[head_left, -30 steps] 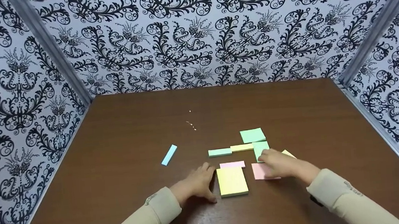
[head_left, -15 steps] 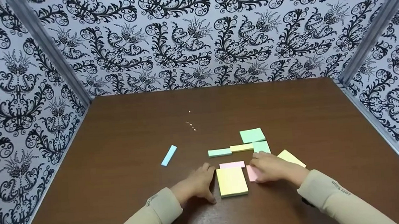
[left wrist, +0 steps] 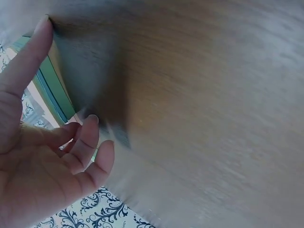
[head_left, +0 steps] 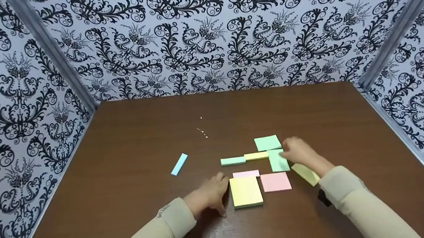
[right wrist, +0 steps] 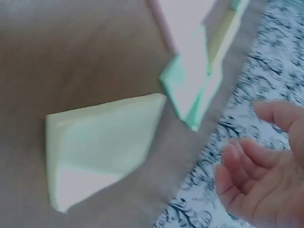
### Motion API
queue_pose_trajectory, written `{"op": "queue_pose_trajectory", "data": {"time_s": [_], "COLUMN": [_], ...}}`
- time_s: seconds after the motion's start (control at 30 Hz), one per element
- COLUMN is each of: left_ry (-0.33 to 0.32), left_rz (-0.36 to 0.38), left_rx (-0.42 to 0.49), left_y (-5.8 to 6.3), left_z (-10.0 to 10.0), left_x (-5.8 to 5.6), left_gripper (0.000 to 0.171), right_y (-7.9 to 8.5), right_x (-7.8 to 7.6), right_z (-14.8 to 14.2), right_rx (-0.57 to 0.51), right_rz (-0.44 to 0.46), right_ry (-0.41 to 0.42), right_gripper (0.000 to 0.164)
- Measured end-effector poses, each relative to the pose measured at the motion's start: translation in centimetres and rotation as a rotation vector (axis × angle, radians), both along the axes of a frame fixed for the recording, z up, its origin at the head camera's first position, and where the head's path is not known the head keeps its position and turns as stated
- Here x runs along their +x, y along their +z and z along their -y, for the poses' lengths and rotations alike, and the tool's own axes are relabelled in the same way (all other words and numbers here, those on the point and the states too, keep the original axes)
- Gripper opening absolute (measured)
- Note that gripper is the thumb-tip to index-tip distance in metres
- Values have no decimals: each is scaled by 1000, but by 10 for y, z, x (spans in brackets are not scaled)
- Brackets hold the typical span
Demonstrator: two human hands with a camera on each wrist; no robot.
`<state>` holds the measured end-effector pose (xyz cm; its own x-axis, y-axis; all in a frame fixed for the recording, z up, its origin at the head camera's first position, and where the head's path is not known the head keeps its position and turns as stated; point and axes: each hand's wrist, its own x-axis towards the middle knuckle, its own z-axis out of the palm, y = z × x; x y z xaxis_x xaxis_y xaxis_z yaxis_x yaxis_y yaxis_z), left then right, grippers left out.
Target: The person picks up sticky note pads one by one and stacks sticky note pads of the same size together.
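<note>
Your left hand (head_left: 211, 195) shows its thumb spread from loosely bent fingers; the yellow stack (head_left: 246, 192) lies just right of it, contact undetermined. Your right hand (head_left: 298, 153), similarly relaxed, has the green pad (head_left: 278, 163) just left, the pink pad (head_left: 276, 182) nearer you, the separate yellow pad (head_left: 303, 174) below its wrist.

Pale glare on the near tabletop (head_left: 221, 234), wrist views hazy and soft, head view crisper

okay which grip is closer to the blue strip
Left. The left grip is below and right of the blue strip in the head view; the right grip is much farther right.
</note>
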<state>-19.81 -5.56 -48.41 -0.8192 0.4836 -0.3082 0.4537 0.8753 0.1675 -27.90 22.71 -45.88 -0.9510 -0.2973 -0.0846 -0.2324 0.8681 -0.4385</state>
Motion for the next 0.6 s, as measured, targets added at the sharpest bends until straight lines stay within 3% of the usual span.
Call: {"op": "queue_pose_trajectory", "data": {"time_s": [0.17,0.27,0.47,0.6], "left_ry": [0,1,-1,0], "left_rz": [-31,-44,-86,-102], "left_rx": [-20,-25,-26,-22], "left_y": [-1,-1,0,-2], "left_z": [0,0,-1,-1], "left_x": [2,3,6,5], "left_gripper": [106,105,97,96], "right_y": [-12,-17,-23,-22], "right_x": [0,1,2,2], "right_z": [12,20,28,29], "right_rx": [169,223,234,222], "right_rz": [154,174,209,212], "right_ry": [-36,-89,-205,-254], "right_gripper": [60,61,37,53]}}
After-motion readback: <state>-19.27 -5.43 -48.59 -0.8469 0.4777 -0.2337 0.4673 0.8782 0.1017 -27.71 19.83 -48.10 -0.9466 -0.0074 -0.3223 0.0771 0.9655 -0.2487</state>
